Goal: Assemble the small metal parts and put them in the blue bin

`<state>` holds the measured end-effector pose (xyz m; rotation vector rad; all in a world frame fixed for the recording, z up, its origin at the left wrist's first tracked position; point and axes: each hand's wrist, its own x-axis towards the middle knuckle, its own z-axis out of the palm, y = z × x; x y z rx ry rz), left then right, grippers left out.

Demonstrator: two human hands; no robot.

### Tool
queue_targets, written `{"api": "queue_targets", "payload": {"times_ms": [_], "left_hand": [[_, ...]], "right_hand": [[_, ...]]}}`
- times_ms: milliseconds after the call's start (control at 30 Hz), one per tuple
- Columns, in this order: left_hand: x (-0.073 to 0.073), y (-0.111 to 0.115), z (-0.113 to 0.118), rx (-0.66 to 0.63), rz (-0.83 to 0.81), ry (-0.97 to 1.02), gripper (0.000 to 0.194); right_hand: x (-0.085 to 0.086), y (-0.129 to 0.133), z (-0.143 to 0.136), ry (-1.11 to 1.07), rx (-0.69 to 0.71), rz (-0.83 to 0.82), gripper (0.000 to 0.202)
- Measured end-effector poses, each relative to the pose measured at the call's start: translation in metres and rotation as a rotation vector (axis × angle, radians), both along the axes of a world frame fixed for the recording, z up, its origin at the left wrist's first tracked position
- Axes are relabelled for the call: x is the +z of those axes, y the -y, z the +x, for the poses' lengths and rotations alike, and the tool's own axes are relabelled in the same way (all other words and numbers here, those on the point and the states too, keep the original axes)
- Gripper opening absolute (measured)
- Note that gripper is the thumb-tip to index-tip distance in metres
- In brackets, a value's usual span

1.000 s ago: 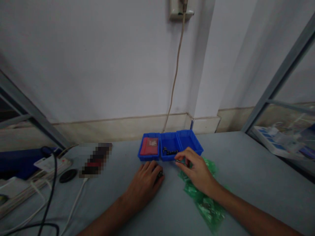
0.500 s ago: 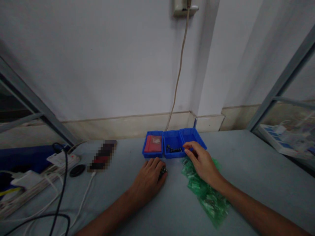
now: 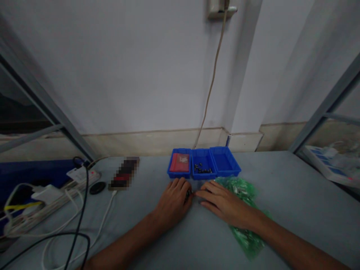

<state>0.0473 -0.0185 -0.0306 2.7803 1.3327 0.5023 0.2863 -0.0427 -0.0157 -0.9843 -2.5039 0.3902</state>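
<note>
My left hand (image 3: 174, 197) rests on the table, its fingers curled around a clump of small shiny metal screws (image 3: 188, 194) that show beside the thumb. Reaching across from the right, my right hand (image 3: 219, 200) has its index fingertip at those screws, with the thumb apart below it; I see nothing held in it. Just beyond the hands stand three joined blue bins. Inside the middle bin (image 3: 201, 155) lie several small dark screws (image 3: 203, 170). A red bag (image 3: 179, 163) with small pale pieces fills the left bin (image 3: 179, 175). The right bin (image 3: 225, 161) shows a bare floor.
Green plastic bags (image 3: 243, 191) lie partly under my right forearm. On the left are a blurred-out phone-like object (image 3: 125, 174) with a white cable, a round black disc (image 3: 97, 188) and a power strip (image 3: 53, 206) with plugs. A wall (image 3: 140, 75) closes the back.
My right hand has moved from the right-hand bin, left and toward me, up to my left hand. The left hand keeps its hold on the screws. The view has shifted slightly.
</note>
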Motion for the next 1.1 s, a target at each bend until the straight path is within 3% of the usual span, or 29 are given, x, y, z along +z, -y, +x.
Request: {"api": "queue_targets", "payload": {"times_ms": [300, 533, 667, 933, 1100], "left_hand": [[-0.001, -0.001, 0.0, -0.042, 0.004, 0.009, 0.008], [0.0, -0.001, 0.0, -0.055, 0.004, 0.01, 0.006], [0.0, -0.002, -0.001, -0.063, 0.007, 0.014, 0.006], [0.003, 0.0, 0.0, -0.056, 0.0, -0.005, 0.009], [0.003, -0.001, 0.0, -0.057, -0.005, -0.005, 0.009]], "right_hand": [[-0.006, -0.005, -0.001, 0.046, -0.056, 0.06, 0.008], [-0.011, -0.005, -0.002, 0.064, -0.066, 0.076, 0.015], [-0.011, -0.004, 0.0, 0.044, -0.057, 0.055, 0.008], [-0.005, -0.013, 0.003, -0.498, -0.288, -0.312, 0.007], [-0.002, -0.022, 0.007, -0.857, -0.318, -0.549, 0.024]]}}
